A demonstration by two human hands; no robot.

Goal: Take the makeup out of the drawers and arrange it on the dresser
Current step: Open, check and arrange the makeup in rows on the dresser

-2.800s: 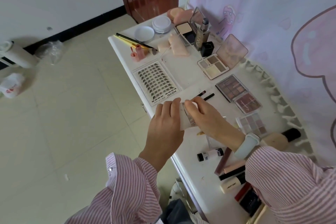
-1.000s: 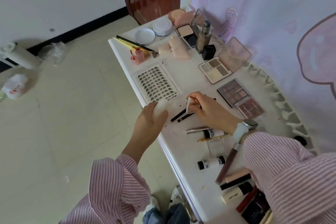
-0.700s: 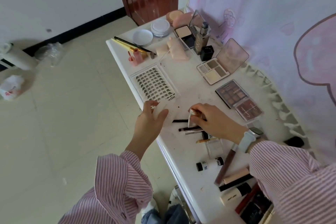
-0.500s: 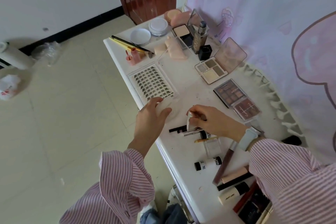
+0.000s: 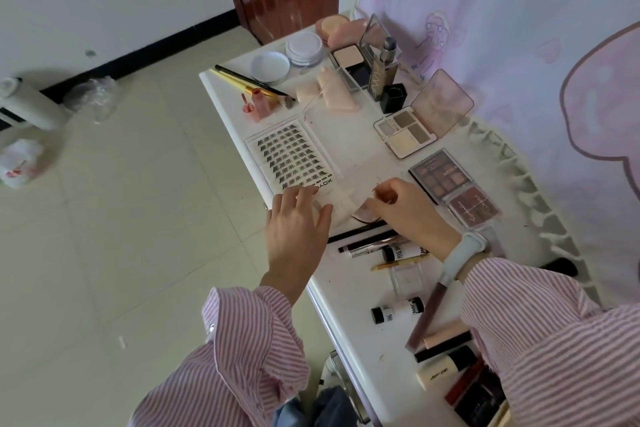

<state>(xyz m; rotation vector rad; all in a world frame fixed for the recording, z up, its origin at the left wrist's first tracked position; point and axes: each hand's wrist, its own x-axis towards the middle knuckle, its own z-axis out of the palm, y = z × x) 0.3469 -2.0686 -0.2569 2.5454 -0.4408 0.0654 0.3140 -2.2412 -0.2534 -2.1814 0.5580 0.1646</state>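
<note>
Left hand [image 5: 298,229] flat, fingers spread, holding nothing, over the counter's [image 5: 349,308] front edge beside the lash tray [image 5: 294,159]. Right hand [image 5: 403,211] pinches a small pink item [image 5: 363,213], identity unclear, near mid-counter. Risk: pencils [image 5: 367,239] lie just under the right wrist; a sweep may roll them off the front edge.

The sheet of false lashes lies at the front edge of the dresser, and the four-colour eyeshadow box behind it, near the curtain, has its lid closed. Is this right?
Not quite. The head view shows the eyeshadow box near the curtain with its lid open, tilted back. The sheet of false lashes does lie at the dresser's front edge.
</note>
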